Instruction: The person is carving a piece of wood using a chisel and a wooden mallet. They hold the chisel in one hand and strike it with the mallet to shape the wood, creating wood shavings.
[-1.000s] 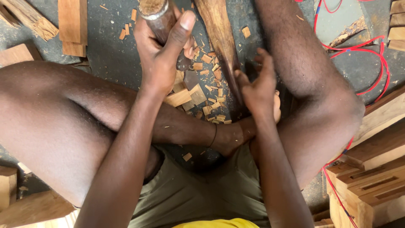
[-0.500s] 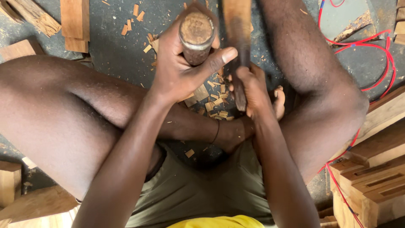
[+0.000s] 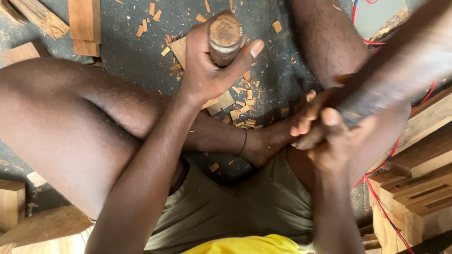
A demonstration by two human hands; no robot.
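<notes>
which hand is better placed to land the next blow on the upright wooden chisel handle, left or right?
Right, probably. The right hand grips the long dark wooden club, raised and motion-blurred beside the tool. The left hand is wrapped around the round-topped wooden chisel handle, holding it upright over the wood chips.

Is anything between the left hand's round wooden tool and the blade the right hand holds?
Nothing visible. The left hand grips the round wooden tool; the right hand holds the blurred blade. Only open air and chip-strewn floor lie between.
</notes>
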